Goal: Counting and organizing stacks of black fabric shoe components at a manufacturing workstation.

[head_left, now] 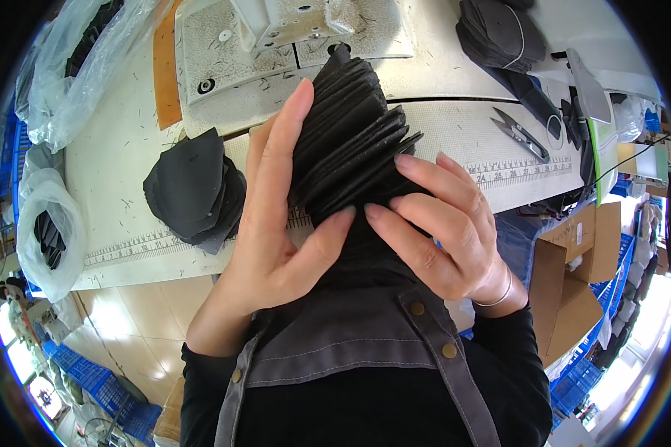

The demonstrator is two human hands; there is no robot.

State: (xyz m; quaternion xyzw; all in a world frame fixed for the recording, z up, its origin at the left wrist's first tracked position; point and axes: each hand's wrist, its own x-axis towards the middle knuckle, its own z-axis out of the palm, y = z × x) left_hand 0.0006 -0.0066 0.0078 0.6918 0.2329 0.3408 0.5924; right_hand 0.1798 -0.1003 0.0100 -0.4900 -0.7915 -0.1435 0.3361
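Observation:
A thick stack of black cut fabric pieces (343, 138) is held up in front of my apron, over the near edge of the table. Its layers are fanned, with their edges showing. My left hand (265, 253) grips it from the left, fingers along the side and thumb at the lower edge. On the right, my right hand (455, 242) is curled against the stack, fingertips pressing its edges and the thumb mostly hidden. A smaller loose pile of black pieces (190, 186) lies on the table left of my left hand.
Ahead stands a sewing machine (298, 56) with thread bits around it. Thread snips (522, 135) lie at the right, near a tied black bundle (502, 36). Plastic bags (50, 231) hang at the left edge. An open cardboard box (574, 279) stands at the lower right.

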